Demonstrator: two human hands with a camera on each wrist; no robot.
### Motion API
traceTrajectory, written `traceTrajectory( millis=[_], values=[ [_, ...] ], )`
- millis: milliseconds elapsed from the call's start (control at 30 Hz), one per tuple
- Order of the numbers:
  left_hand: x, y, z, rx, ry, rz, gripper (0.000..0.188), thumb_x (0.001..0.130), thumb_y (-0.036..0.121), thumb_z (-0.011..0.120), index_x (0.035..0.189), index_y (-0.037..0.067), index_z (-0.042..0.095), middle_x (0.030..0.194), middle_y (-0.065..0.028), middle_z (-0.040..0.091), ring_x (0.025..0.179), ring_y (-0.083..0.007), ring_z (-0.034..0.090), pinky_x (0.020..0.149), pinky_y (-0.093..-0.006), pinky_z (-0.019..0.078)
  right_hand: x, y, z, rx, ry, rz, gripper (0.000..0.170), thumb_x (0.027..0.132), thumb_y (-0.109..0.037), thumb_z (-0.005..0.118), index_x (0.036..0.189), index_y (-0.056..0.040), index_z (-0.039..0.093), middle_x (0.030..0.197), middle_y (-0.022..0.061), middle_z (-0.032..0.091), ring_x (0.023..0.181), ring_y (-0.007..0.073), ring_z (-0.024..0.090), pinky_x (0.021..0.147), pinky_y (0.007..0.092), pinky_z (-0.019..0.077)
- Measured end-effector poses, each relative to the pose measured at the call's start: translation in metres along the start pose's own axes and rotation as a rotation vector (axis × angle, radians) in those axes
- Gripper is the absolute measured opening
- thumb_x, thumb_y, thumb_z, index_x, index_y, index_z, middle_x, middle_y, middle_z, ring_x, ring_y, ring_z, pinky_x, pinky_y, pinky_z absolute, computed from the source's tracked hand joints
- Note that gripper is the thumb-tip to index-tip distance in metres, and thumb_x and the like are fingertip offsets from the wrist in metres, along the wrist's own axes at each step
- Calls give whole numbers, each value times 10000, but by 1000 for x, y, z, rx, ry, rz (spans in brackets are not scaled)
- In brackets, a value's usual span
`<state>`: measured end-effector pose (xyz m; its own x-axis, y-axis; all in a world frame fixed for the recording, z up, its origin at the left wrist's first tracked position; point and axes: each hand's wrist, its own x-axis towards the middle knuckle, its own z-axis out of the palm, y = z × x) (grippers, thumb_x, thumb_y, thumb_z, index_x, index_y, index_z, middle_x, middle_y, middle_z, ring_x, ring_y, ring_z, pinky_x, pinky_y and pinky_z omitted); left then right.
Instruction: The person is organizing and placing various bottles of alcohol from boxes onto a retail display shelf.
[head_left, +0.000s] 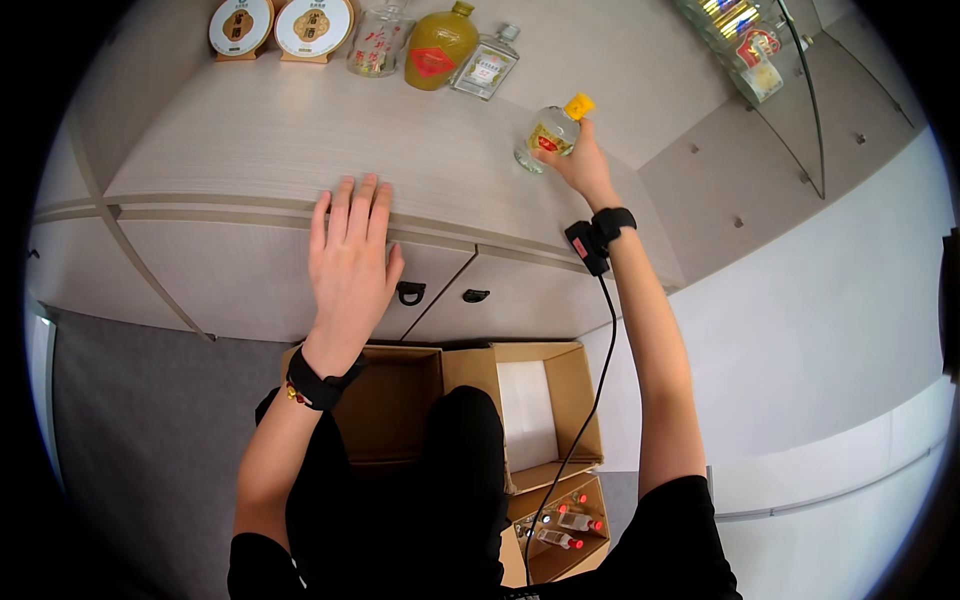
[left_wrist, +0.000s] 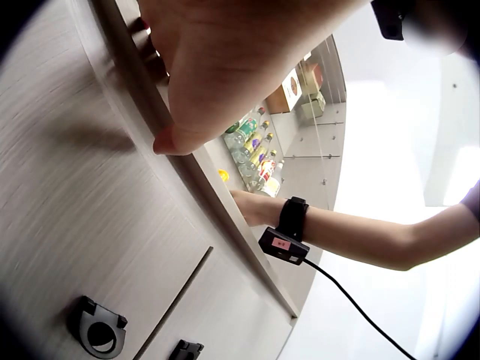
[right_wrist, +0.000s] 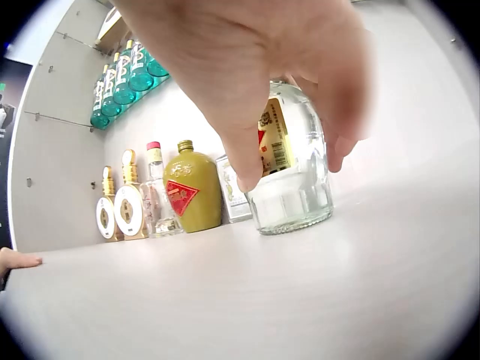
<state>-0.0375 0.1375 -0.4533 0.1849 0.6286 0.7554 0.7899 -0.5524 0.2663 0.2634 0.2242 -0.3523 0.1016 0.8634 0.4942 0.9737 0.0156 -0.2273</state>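
Observation:
My right hand [head_left: 583, 168] grips a clear glass liquor bottle [head_left: 550, 133] with a yellow cap and a gold and red label, at the right part of the cabinet shelf [head_left: 250, 150]. In the right wrist view the thumb and fingers wrap both sides of the bottle [right_wrist: 289, 206], and its ribbed base is right at the shelf surface, slightly tilted. My left hand [head_left: 350, 250] rests palm down on the shelf's front edge, fingers straight, holding nothing. Left of the held bottle stand a flat clear bottle [head_left: 487, 65] and an olive-yellow jug [head_left: 440, 45] with a red diamond label.
Farther left are a clear bottle [head_left: 377, 42] and two round white-faced bottles [head_left: 313, 28]. A glass shelf [head_left: 800, 110] with bottles juts out at upper right. Below are cabinet doors [head_left: 240, 270], open cardboard boxes [head_left: 575, 400] and a box of red-capped bottles [head_left: 570, 525]. A cable [head_left: 600, 390] hangs from my right wrist.

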Motion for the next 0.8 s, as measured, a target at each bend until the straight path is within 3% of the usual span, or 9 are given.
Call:
traceTrajectory(
  millis=[67, 233, 667, 733, 800],
  values=[
    [0, 0, 0, 3, 4, 2, 581, 699, 117, 640, 1234, 11, 439, 1274, -118, 439, 1201, -299, 386, 1038, -438, 267, 17, 4, 6, -4, 15, -30, 800, 608, -285, 820, 1175, 30, 353, 1026, 240, 593, 953, 369, 591, 795, 405, 484],
    [0, 0, 0, 14, -8, 1, 584, 697, 119, 641, 1234, 13, 441, 1274, -118, 439, 1201, -302, 386, 1037, -440, 268, 56, 3, 20, -148, -66, 111, 840, 570, -323, 839, 1185, 13, 377, 1005, 218, 614, 954, 347, 595, 812, 394, 486],
    [1, -5, 14, 52, -29, -21, 628, 668, 134, 660, 1241, 18, 433, 1301, -118, 422, 1223, -300, 368, 1034, -471, 255, 121, 4, 53, -223, -84, 240, 822, 577, -361, 831, 1204, -52, 400, 1033, 156, 627, 976, 295, 598, 813, 381, 491],
    [-2, -4, 17, 21, -12, -26, 634, 656, 133, 654, 1239, 17, 434, 1300, -119, 420, 1226, -307, 358, 1032, -485, 246, 128, 13, 58, -199, -87, 215, 927, 583, -377, 830, 1284, -28, 333, 918, 135, 651, 776, 215, 645, 678, 324, 512],
    [-2, -4, 19, 19, -11, -26, 634, 653, 134, 649, 1239, 15, 434, 1300, -122, 416, 1226, -311, 354, 1032, -489, 240, 134, 19, 64, -199, -85, 205, 921, 590, -374, 828, 1285, -32, 329, 885, 119, 654, 717, 190, 639, 635, 312, 508]
  ],
)
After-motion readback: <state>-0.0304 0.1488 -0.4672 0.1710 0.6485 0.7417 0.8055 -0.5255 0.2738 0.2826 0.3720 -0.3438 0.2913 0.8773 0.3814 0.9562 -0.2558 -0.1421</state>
